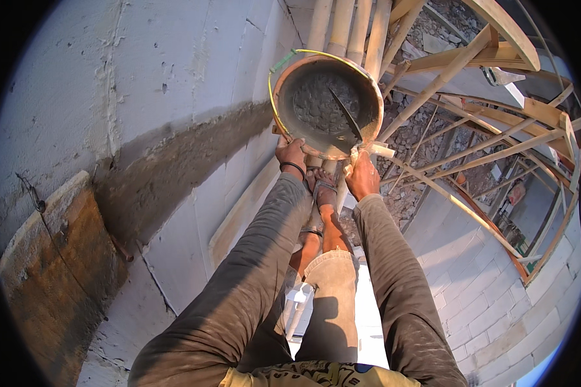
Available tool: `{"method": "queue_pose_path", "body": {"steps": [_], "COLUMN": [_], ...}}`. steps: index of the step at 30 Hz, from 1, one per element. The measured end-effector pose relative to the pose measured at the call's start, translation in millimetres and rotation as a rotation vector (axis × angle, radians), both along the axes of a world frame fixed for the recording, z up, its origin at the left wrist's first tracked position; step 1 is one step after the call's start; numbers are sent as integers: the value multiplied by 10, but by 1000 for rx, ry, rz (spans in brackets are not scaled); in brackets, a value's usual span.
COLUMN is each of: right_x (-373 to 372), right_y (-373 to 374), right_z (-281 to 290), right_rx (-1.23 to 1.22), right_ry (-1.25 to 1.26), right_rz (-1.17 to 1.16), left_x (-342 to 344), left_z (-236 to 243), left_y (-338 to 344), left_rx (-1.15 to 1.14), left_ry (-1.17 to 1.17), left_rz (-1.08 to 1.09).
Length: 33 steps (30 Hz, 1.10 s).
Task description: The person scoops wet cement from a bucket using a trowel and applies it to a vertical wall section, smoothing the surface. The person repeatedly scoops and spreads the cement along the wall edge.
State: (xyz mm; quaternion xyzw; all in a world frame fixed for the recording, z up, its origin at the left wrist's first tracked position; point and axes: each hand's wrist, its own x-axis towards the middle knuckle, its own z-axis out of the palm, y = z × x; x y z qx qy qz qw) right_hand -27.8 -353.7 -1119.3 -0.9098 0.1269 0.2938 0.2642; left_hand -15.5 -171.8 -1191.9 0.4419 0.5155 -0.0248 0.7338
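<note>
A round bucket (281,115) of wet grey mortar (316,103) is in front of me, above the bamboo poles. Its yellow wire handle with a green grip (281,61) hangs over the far left rim. My left hand (292,155) is closed on the near left rim. At the near right rim, my right hand (362,174) is closed, fingers against the edge. A dark trowel blade (346,113) slants from the mortar toward that hand; the trowel's handle is hidden, so I cannot tell whether the hand also holds it.
My sandalled feet (324,184) stand on bamboo poles (340,29) beside a pale wall (168,71) with a damp mortar band (174,155). A stained board (64,258) leans at left. Bamboo and timber framing (471,122) rises at right over rubble (403,187) and a block wall (490,297).
</note>
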Motion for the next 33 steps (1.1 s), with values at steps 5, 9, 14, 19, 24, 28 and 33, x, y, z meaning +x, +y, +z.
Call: {"method": "queue_pose_path", "body": {"steps": [5, 9, 14, 19, 24, 28, 33], "right_x": [-247, -330, -467, -480, -223, -346, -309], "right_y": [85, 154, 77, -108, 65, 89, 597], "right_z": [-64, -56, -89, -36, 368, 1281, 3631], "right_rx": [65, 28, 31, -37, 156, 471, 912], "right_ry": [-40, -11, -25, -57, -192, -192, -452], "right_rz": [-75, -174, -194, -200, -178, -339, -267], "left_x": [92, 88, -94, 67, -661, -2146, -3559], "left_z": [-99, 0, -167, 259, 845, 1875, 3185], "left_y": [140, -99, -351, -354, 286, 999, 1525], "left_rx": [59, 54, 117, -126, 190, 390, 469], "left_ry": [104, 297, 225, 274, 165, 514, 585], "left_rz": [-84, -234, -194, -330, -585, -929, -1142]}}
